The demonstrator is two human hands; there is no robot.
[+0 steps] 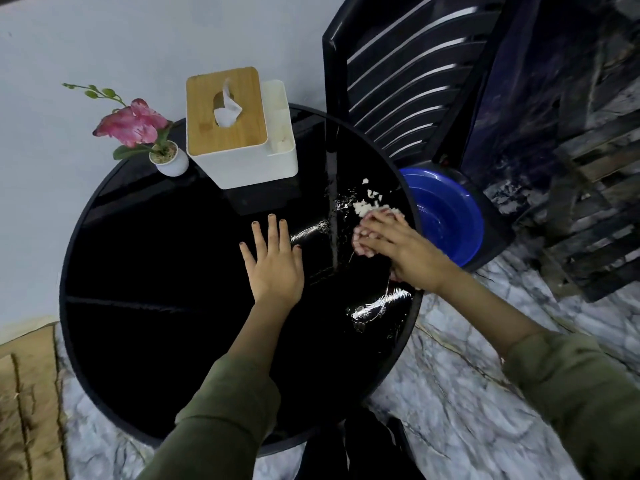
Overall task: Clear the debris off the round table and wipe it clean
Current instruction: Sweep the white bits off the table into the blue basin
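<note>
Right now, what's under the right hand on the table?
A pink cloth shows under the right hand, pressed onto the black table, with white debris just beyond it. The hand covers most of the cloth.

I count one round table [145, 341], black and glossy. On it I see one tissue box [242, 157], one small flower pot [172, 162] and one loose heap of whitish crumbs [367, 204]. Two hands: a left hand [273, 261] and a right hand [398, 247]. Beside the table, one blue basin [446, 216] and one dark slatted chair [408, 91].
</note>
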